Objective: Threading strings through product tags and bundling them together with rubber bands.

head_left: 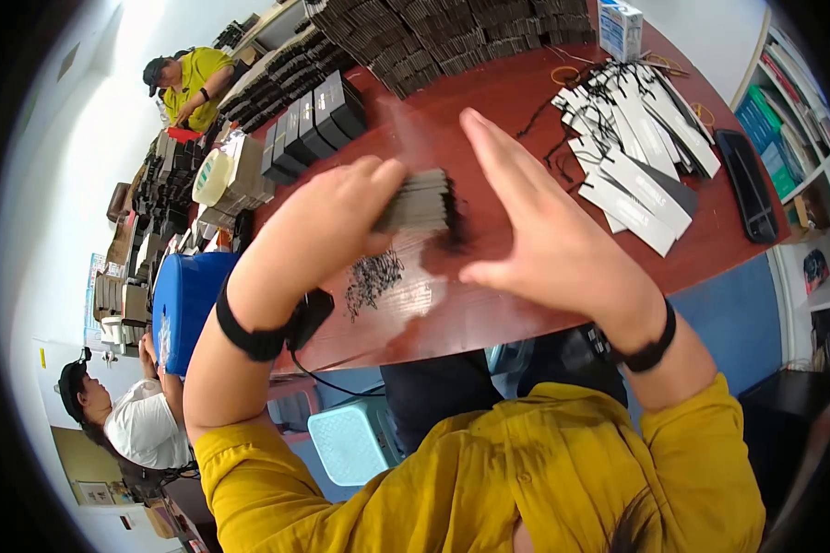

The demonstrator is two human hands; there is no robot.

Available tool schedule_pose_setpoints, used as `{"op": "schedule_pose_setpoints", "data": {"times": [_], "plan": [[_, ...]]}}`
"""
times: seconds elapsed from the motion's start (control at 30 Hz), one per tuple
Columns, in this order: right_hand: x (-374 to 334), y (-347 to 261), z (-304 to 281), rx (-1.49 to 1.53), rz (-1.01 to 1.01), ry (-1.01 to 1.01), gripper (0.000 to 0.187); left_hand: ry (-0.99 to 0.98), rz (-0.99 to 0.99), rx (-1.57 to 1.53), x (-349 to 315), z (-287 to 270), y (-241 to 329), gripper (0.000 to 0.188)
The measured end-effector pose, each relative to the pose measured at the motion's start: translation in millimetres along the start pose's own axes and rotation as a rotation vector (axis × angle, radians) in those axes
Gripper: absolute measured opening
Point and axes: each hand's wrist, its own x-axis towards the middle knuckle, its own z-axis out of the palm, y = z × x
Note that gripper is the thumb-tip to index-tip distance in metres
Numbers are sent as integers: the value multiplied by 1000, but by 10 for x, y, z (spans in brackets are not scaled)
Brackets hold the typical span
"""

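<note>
My left hand (pixel 327 217) grips a thick stack of greyish cards (pixel 420 203) with dark edges, held above the red-brown table (pixel 503 309). Motion blurs the stack's right side. To its right, my right hand (pixel 549 230) is open and holds nothing, its fingers stretched up and its thumb apart. A gap separates it from the stack. Below the stack lies a small heap of thin black cords or loops (pixel 373 281); their exact kind is too small to tell. Beyond my right hand, white strip-shaped tags (pixel 632 207) with black strings lie in a loose pile.
Tall stacks of dark cards (pixel 461 37) line the table's far edge, with dark boxes (pixel 315 124) at the left. A black tray (pixel 747 189) lies far right. Near the left edge is a blue plastic object (pixel 198 304); a light-blue stool (pixel 346 442) stands below. Two people work at the left.
</note>
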Motion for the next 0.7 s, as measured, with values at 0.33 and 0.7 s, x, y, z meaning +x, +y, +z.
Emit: {"op": "schedule_pose_setpoints", "data": {"times": [0.33, 0.7], "plan": [[40, 57, -43, 146, 308, -584, 22, 21, 124, 63, -332, -193, 200, 55], [18, 312, -92, -307, 44, -385, 18, 65, 106, -14, -233, 107, -65, 49]]}}
